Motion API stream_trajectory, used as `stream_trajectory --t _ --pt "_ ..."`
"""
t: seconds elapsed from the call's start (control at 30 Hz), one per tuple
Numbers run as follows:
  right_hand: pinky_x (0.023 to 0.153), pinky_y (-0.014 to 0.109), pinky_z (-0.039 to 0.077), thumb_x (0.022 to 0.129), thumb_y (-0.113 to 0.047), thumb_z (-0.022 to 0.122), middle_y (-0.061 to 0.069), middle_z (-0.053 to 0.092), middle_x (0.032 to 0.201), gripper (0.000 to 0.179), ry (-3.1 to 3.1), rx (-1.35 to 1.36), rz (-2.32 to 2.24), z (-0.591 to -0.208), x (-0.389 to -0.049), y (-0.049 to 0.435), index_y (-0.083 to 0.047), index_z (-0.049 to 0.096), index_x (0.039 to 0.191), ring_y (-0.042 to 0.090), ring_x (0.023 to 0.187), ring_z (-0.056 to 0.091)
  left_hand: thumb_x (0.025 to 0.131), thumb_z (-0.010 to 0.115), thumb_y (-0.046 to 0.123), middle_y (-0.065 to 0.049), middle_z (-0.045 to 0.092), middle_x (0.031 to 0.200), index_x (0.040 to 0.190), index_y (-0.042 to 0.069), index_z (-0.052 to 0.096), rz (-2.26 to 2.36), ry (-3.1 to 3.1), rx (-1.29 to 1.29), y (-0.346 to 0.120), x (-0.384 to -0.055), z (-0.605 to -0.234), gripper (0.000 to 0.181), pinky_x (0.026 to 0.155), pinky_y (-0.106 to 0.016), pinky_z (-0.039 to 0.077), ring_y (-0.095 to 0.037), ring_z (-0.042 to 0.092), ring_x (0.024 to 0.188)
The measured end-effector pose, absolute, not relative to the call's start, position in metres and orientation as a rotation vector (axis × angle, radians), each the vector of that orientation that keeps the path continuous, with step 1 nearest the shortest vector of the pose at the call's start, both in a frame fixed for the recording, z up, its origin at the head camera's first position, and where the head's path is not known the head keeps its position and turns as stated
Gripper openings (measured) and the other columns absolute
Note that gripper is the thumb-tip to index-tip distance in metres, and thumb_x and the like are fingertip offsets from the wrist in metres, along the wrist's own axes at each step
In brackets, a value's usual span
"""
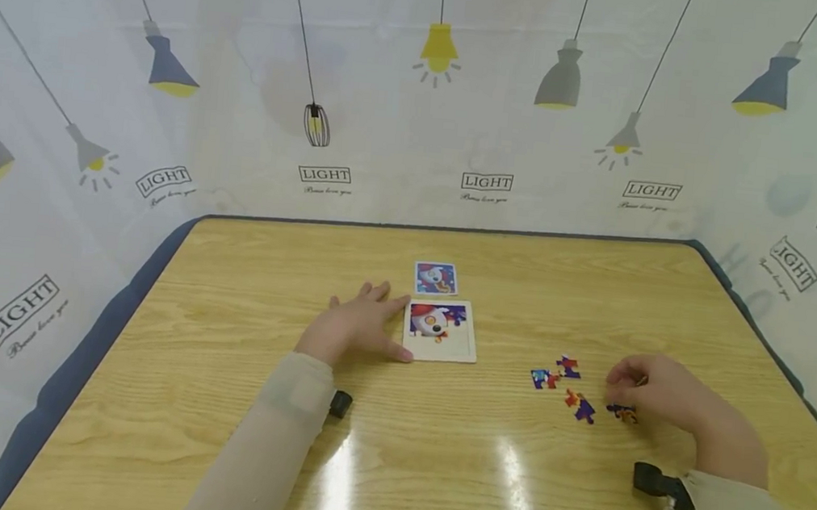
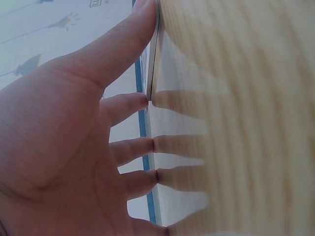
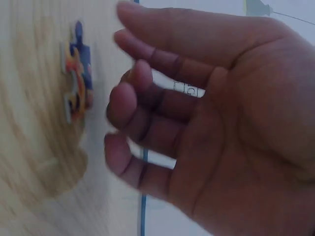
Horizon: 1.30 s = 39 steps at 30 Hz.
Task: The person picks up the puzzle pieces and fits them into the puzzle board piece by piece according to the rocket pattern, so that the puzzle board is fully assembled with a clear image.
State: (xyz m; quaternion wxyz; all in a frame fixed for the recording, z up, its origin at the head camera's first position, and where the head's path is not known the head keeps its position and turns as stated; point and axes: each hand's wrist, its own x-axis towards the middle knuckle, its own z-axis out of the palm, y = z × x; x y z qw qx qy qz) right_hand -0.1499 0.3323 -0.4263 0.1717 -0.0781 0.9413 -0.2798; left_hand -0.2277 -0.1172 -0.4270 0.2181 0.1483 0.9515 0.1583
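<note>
Head view: two hands (image 1: pixel 360 324) (image 1: pixel 670 391), one tray (image 1: pixel 453 350), one card (image 1: pixel 435 278)

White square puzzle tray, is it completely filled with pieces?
No, the tray shows bare white below, and colourful jigsaw pieces lie loose on the wood-grain table.

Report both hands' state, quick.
Left hand: open, touching the puzzle board at its left edge.
Right hand: open, loosely curled, holding nothing, near a loose puzzle piece.

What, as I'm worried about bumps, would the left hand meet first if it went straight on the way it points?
Most likely the white, square puzzle board; the thumb and index fingertip of the left hand seem to touch the board's left edge.
</note>
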Motion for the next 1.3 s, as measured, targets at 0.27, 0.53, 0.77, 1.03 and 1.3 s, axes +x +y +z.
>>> stream_trajectory --t 0.27,0.53,0.77,1.03,1.3 --pt "0.068 0.03 0.043 0.094 -0.024 0.078 0.005 0.065 0.095 0.027 2.59 -0.083 -0.739 -0.426 -0.146 0.348 -0.002 0.067 0.105 0.018 0.083 0.051 0.084 0.081 0.066 -0.008 0.004 0.182 0.17 0.033 0.027 0.447 2.62 0.397 -0.117 -0.229 -0.428 0.107 0.126 -0.08 -0.004 -0.039 -0.003 0.168" --pt "0.067 0.031 0.04 0.101 -0.042 0.072 0.004 0.062 0.087 0.035 2.741 -0.055 -0.613 -0.43 -0.15 0.342 -0.008 0.067 0.093 0.02 0.08 0.051 0.084 0.081 0.067 -0.008 0.003 0.182 0.17 0.034 0.026 0.442 2.618 0.405 -0.117 -0.23 -0.429 0.107 0.126 -0.08 -0.003 -0.038 -0.004 0.168" --pt "0.066 0.031 0.041 0.103 -0.043 0.068 0.004 0.063 0.086 0.035 2.807 -0.065 -0.616 -0.432 -0.151 0.332 -0.008 0.067 0.095 0.019 0.077 0.052 0.084 0.08 0.068 -0.008 0.003 0.182 0.17 0.034 0.026 0.434 2.619 0.406 -0.117 -0.231 -0.429 0.107 0.127 -0.08 -0.003 -0.038 -0.003 0.168" --pt "0.066 0.032 0.049 0.101 -0.034 0.074 0.01 0.068 0.098 0.038 2.836 -0.164 -0.765 -0.431 -0.156 0.302 -0.002 0.069 0.119 0.02 0.081 0.057 0.085 0.08 0.067 -0.008 0.004 0.182 0.17 0.034 0.026 0.435 2.626 0.404 -0.119 -0.231 -0.428 0.106 0.126 -0.081 -0.003 -0.039 -0.002 0.168" --pt "0.077 0.04 0.056 0.099 -0.024 0.076 0.02 0.069 0.116 0.03 2.759 -0.285 -0.735 -0.434 -0.17 0.292 -0.008 0.071 0.124 0.029 0.097 0.064 0.085 0.08 0.067 -0.008 0.004 0.182 0.17 0.034 0.026 0.441 2.62 0.415 -0.119 -0.23 -0.426 0.106 0.127 -0.08 -0.003 -0.039 -0.002 0.168"
